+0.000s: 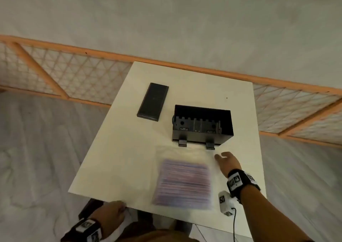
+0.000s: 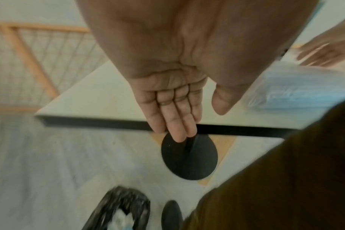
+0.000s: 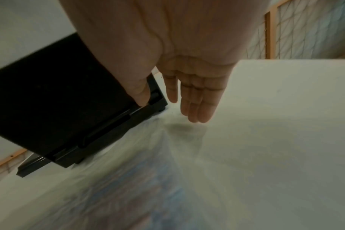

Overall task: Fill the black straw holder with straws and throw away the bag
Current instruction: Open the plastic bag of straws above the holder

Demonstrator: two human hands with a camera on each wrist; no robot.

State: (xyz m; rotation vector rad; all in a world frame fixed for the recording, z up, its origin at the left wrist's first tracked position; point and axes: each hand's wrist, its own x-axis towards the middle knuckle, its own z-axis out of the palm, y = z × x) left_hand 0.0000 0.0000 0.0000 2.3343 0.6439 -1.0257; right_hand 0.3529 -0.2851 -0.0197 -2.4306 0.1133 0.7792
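Note:
A clear plastic bag [image 1: 182,180] packed with striped straws lies on the white table [image 1: 129,149], blurred in every view. Just behind it stands the black straw holder [image 1: 201,125], open at the top, and its black lid [image 1: 153,102] lies flat to the left. My right hand [image 1: 224,160] hovers open over the bag's far right corner, beside the holder's front; its straight fingers [image 3: 195,107] point down at the plastic [image 3: 148,163]. My left hand [image 1: 114,211] hangs at the table's near edge, fingers [image 2: 175,121] straight and holding nothing.
An orange wooden lattice railing [image 1: 55,71] runs behind the table. The round black table base [image 2: 189,158] sits on the grey floor below. A black bag-lined bin [image 2: 120,208] stands on the floor near my feet, at the left.

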